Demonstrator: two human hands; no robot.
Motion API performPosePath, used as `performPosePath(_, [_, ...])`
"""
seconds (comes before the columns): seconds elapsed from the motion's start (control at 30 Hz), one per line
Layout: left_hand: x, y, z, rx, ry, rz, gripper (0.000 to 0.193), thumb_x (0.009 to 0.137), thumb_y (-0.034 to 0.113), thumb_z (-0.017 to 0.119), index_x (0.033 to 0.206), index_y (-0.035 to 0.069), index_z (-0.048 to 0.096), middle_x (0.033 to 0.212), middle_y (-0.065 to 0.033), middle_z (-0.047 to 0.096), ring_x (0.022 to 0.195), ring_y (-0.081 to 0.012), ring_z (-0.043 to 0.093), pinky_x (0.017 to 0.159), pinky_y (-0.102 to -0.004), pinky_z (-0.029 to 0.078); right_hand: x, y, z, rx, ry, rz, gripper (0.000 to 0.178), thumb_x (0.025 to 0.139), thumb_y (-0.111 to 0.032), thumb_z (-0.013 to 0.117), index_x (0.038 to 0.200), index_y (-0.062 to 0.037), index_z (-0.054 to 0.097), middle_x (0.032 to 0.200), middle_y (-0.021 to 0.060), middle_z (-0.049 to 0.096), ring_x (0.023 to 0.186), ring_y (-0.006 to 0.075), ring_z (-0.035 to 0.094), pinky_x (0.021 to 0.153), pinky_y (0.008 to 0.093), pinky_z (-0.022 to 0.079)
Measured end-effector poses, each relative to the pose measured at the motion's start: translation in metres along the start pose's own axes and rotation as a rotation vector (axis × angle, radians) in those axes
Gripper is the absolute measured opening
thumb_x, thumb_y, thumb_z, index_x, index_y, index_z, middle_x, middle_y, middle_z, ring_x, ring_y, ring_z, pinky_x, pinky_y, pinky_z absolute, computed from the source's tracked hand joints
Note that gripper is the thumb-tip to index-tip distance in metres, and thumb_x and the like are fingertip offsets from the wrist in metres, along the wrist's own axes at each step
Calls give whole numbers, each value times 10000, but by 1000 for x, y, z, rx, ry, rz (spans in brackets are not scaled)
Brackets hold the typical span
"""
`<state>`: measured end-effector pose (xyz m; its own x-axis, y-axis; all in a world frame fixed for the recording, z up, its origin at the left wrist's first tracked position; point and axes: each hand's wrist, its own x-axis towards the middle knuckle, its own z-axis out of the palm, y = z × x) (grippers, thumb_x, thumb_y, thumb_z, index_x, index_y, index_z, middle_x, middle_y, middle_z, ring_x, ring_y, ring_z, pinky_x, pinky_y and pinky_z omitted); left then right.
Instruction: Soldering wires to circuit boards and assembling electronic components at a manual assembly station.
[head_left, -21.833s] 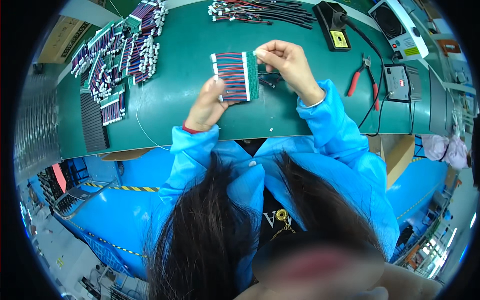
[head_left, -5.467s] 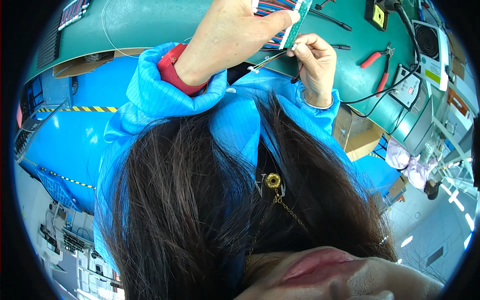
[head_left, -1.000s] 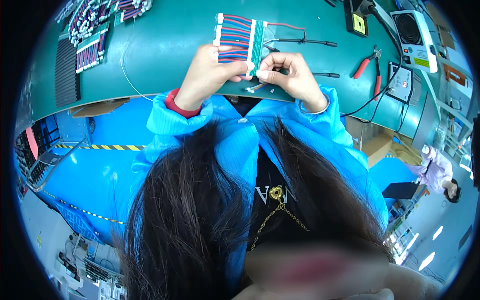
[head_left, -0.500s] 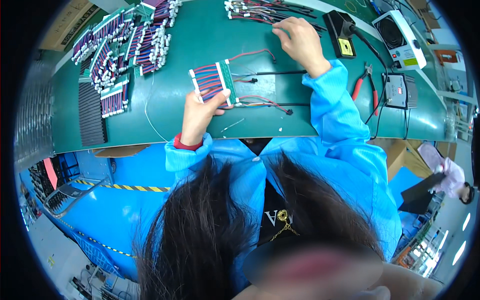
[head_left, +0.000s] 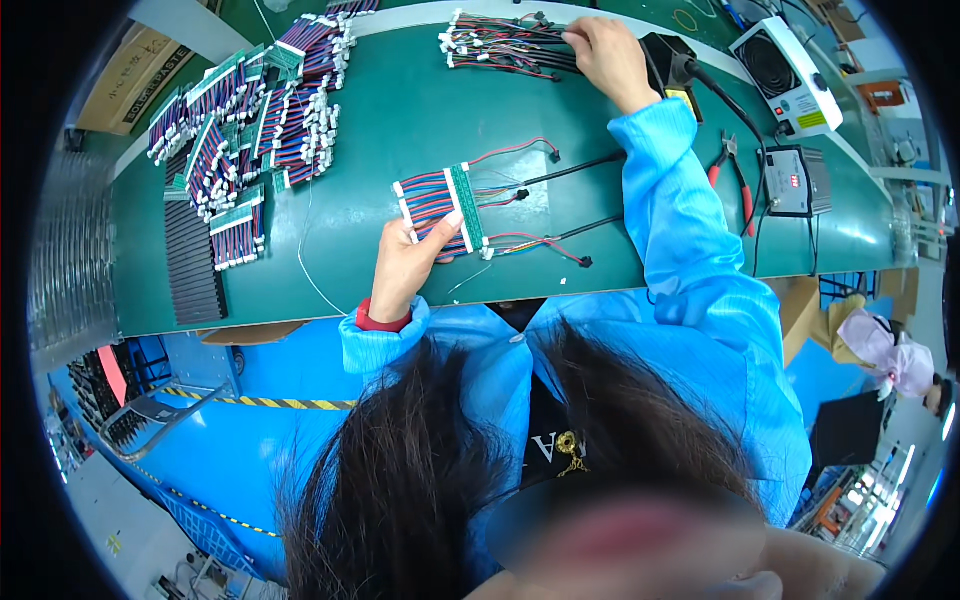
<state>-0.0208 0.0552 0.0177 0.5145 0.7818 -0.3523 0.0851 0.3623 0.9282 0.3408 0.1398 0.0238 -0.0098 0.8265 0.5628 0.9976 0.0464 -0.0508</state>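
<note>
My left hand grips a green circuit board, thumb on top, with a row of red, blue and black wires running from it to white plugs on the left. Two black cables with thin coloured leads and small black connectors extend from the board's right side, passing under my right sleeve. Farther off, my right hand is at the bundle of black cables with white-tipped ends, fingers closed on its right part. How many cables they pinch is hidden.
Many wired boards lie heaped at the far left, beside a dark ribbed strip stack. At the right are a soldering-iron stand, red-handled cutters, a controller box and a white fan unit. A cardboard box stands back left.
My right hand has reached farther away, onto the cable bundle. My left hand still holds the board, and the whole view has shifted slightly.
</note>
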Motion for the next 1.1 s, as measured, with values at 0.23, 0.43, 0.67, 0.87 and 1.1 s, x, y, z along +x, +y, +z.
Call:
performPosePath(0.23, [1, -5, 1, -101, 16, 152, 196, 900, 131, 662, 1050, 5, 675, 930, -44, 695, 797, -100, 651, 691, -250, 531, 26, 7, 16, 41, -125, -159, 171, 753, -191, 705, 835, -45, 671, 814, 162, 612, 795, 367, 583, 728, 464, 468])
performPosePath(0.43, [-3, -3, 4, -201, 0, 94, 189, 877, 89, 677, 1037, -13, 674, 927, -64, 696, 788, -104, 647, 703, -256, 537, 48, -19, -43, 592, 66, 281, 100, 845, -117, 665, 846, -20, 638, 711, 125, 624, 642, 210, 607, 594, 306, 471])
performPosePath(0.67, [-4, 2, 10, -120, 100, 68, 165, 828, 51, 709, 985, 14, 676, 898, -48, 696, 767, -106, 652, 702, -257, 535, 31, -51, -81, 819, 233, 237, 90, 880, -88, 649, 890, -2, 624, 672, 0, 574, 617, 66, 500, 561, 232, 411])
performPosePath(0.87, [-12, -3, -1, -160, -52, 22, 208, 810, 84, 737, 994, 4, 681, 875, -45, 695, 760, -99, 648, 692, -255, 530, -42, -51, -89, 620, 109, -135, 149, 804, -30, 726, 936, 2, 665, 834, 73, 655, 732, 154, 625, 657, 238, 490])
performPosePath(1.1, [-28, -3, 7, -188, -132, -93, 223, 805, 92, 744, 995, 3, 669, 882, -48, 692, 772, -109, 650, 705, -267, 528, -90, -27, -65, 451, -236, -121, 118, 799, -105, 714, 898, -53, 675, 850, 94, 657, 790, 282, 619, 678, 357, 501])
